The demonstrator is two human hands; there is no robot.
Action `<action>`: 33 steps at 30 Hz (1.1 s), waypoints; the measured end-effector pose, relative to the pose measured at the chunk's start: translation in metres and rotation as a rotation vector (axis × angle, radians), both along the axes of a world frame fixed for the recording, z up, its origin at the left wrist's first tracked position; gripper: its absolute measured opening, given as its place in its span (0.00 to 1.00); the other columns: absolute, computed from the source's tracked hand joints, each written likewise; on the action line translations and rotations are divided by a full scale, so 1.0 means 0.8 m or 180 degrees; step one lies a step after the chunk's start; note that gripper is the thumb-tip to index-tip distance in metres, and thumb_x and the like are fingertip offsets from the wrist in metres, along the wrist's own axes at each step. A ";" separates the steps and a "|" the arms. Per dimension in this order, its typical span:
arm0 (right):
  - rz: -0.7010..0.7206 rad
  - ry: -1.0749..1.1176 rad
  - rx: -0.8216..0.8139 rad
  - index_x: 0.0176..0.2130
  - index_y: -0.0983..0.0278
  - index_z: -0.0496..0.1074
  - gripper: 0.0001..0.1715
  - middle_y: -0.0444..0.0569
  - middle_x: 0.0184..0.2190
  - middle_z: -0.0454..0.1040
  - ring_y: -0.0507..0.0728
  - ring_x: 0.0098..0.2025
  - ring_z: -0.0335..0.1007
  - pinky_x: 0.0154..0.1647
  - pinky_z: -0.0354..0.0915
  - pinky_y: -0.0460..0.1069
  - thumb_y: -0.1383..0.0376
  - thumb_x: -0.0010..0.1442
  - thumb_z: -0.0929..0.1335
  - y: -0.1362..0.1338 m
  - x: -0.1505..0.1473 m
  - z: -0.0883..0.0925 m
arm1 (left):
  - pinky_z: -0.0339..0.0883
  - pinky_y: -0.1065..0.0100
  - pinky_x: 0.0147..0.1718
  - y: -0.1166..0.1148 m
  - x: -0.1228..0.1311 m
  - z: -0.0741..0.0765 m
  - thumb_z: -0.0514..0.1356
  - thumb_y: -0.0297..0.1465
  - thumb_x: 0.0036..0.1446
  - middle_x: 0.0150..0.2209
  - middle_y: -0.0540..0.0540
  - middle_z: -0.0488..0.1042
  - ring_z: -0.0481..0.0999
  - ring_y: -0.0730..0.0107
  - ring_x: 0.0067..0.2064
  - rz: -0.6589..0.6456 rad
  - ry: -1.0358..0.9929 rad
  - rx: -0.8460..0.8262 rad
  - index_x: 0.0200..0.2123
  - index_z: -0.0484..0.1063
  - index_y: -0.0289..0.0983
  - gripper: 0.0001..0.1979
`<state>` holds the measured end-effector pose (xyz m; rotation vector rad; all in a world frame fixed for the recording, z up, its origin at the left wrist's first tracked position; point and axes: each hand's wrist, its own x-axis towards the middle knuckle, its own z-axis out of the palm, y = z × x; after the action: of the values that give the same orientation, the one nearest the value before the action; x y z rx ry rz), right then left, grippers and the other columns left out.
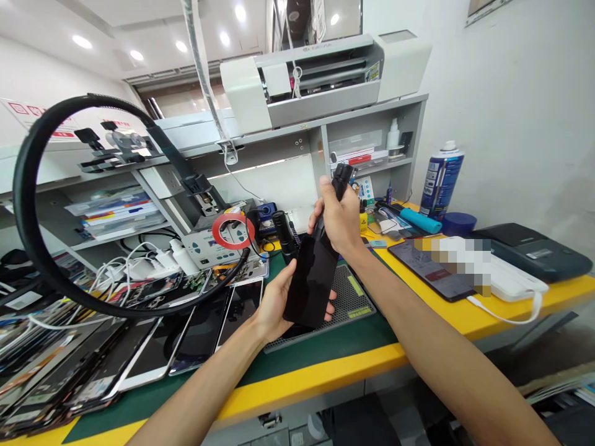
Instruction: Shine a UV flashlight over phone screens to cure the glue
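Note:
My left hand (272,306) grips a dark, glossy phone-shaped slab (311,282) along its sides, tilted above the bench. My right hand (341,217) is closed around a black cylindrical tool (343,175), whose end sticks up past the thumb. The tool's lower part reaches the upper end of the slab; whether they touch I cannot tell. Below the slab lies a grey perforated mat (346,297) with yellow-green labels. Just left of the slab stands a black cylinder (284,232).
Phones and screen panels (155,353) crowd the left. A thick black hose (28,186) loops above them beside red tape (232,231). At right are a phone (432,272), a cabled white power bank (493,266), a black case (534,248) and a blue spray can (441,183).

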<state>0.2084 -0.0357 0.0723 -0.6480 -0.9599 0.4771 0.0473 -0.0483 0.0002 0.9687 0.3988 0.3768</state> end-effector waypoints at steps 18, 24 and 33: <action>0.0264 -0.0136 -0.0126 0.33 0.57 0.56 0.23 0.33 0.16 0.65 0.51 0.12 0.64 0.11 0.64 0.45 0.45 0.62 0.68 0.007 -0.002 0.008 | 0.69 0.49 0.48 0.000 0.002 -0.001 0.44 0.51 0.67 0.45 0.27 0.78 0.80 0.48 0.40 -0.0017 0.0164 0.0012 0.52 0.74 0.23 0.36; 0.0395 -0.0307 -0.0271 0.34 0.57 0.57 0.25 0.33 0.16 0.65 0.52 0.13 0.66 0.11 0.63 0.45 0.43 0.60 0.69 0.008 -0.004 0.011 | 0.70 0.51 0.48 0.000 0.002 0.001 0.44 0.51 0.67 0.45 0.28 0.78 0.80 0.49 0.40 -0.0051 0.0254 0.0024 0.50 0.76 0.23 0.37; 0.0433 -0.0500 -0.0360 0.34 0.57 0.57 0.24 0.34 0.17 0.66 0.52 0.13 0.66 0.10 0.63 0.44 0.44 0.61 0.69 0.007 -0.004 0.011 | 0.74 0.57 0.41 -0.005 0.003 0.009 0.44 0.51 0.67 0.41 0.29 0.79 0.80 0.55 0.35 0.0026 0.0358 -0.0077 0.45 0.78 0.23 0.37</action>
<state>0.2052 -0.0303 0.0808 -0.7331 -1.1364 0.6112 0.0498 -0.0522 0.0071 0.9674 0.5085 0.3252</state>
